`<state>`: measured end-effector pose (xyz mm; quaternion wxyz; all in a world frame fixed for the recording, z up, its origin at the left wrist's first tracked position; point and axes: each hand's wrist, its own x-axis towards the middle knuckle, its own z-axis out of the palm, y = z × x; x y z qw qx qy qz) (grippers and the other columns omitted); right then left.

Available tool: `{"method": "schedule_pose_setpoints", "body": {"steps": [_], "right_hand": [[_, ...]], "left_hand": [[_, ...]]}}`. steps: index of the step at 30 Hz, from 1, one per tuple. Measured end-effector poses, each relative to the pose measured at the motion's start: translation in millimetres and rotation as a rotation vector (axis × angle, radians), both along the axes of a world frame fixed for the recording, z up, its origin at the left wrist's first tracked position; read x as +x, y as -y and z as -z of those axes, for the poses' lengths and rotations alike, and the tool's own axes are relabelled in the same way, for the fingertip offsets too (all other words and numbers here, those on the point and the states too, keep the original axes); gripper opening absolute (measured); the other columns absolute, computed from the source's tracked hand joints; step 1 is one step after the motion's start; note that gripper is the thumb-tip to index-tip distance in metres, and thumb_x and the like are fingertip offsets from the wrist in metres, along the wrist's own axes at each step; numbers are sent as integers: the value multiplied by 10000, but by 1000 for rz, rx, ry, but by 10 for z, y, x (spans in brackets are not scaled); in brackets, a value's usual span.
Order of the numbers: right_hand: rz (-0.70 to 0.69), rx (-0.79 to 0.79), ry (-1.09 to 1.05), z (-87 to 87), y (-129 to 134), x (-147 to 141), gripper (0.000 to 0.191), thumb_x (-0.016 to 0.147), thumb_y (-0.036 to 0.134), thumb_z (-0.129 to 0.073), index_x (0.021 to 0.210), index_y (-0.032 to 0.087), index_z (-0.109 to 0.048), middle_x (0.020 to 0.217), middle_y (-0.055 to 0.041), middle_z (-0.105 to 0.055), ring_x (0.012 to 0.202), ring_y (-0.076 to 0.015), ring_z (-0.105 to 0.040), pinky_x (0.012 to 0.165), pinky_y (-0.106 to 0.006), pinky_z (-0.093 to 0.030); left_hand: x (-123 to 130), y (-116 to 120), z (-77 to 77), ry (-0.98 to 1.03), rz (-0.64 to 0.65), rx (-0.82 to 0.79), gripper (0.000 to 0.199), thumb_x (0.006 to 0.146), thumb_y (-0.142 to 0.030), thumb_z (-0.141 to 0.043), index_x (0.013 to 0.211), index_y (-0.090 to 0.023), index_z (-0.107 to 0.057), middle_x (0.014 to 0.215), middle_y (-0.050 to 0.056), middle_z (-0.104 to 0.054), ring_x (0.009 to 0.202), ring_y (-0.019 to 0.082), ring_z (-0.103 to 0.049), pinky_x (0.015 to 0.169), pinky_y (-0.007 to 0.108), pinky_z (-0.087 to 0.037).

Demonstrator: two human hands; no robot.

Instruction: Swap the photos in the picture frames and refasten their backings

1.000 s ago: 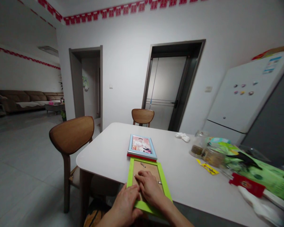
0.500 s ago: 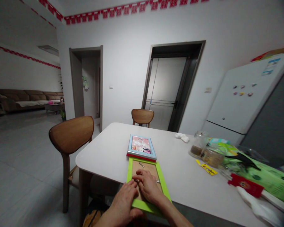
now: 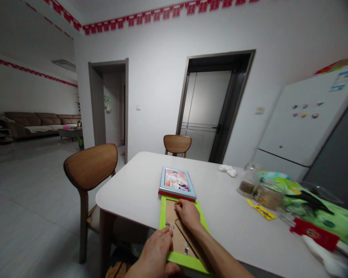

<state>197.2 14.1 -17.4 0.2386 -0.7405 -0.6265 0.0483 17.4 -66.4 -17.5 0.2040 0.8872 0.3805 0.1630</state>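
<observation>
A lime-green picture frame (image 3: 188, 263) lies back side up at the table's near edge, its brown backing board (image 3: 171, 210) showing. Small metal clips (image 3: 186, 248) sit on the board. My left hand (image 3: 158, 247) grips the frame's lower left side, fingers on top and thumb at the near edge. Over the far part of the backing is my right hand (image 3: 188, 214), its fingers curled in a pinch; what they hold is hidden. A dark slanted strip shows beside my right forearm. Just beyond, a light-blue framed photo (image 3: 176, 181) rests on something red.
On the white table (image 3: 127, 185), the right side holds glass jars (image 3: 246, 185), a yellow packet (image 3: 262, 211), a red packet (image 3: 316, 233), green bags (image 3: 336, 220) and crumpled white tissue (image 3: 227, 170). Wooden chairs stand at the left (image 3: 91, 166) and far side (image 3: 176, 143).
My right hand has moved from the middle of the backing to its far end, its fingers now curled. My left hand stays at the frame's lower left. The view has shifted slightly.
</observation>
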Motion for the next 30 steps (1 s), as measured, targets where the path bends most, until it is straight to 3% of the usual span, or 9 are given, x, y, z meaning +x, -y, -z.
{"method": "schedule_pose_setpoints", "body": {"steps": [3,10,19,30], "right_hand": [[91,-37,20,29,-104,14,227,731,335,-434,752,200,-615,748,-71,-652,713,-193,-585,597,-278,-379],[189,-84,31,16,-182,48,196,694,331,-458,744,199,-593,796,-82,-647,742,-216,-587,554,-281,-374],[208,-133,-26,7,-198,91,164,649,359,-510,683,222,-595,764,-48,-654,742,-206,-593,550,-264,-384],[205,-153,-73,-16,-228,57,155,627,351,-524,687,241,-614,761,-34,-656,734,-185,-591,549,-249,-387]], "left_hand": [[5,15,-19,-6,8,-13,661,585,-327,-657,1171,-142,-416,1264,102,-410,1183,212,-322,998,313,-243],[-38,14,-83,-25,-4,-43,643,576,-318,-646,1159,-157,-428,1259,86,-418,1165,204,-351,985,281,-262],[-32,44,-134,-64,14,-51,596,591,-336,-630,1129,-142,-459,1259,78,-418,1158,199,-357,977,247,-261],[3,36,-148,-45,-18,-84,690,557,-284,-657,1182,-107,-424,1271,99,-402,1167,192,-348,982,232,-247]]}}
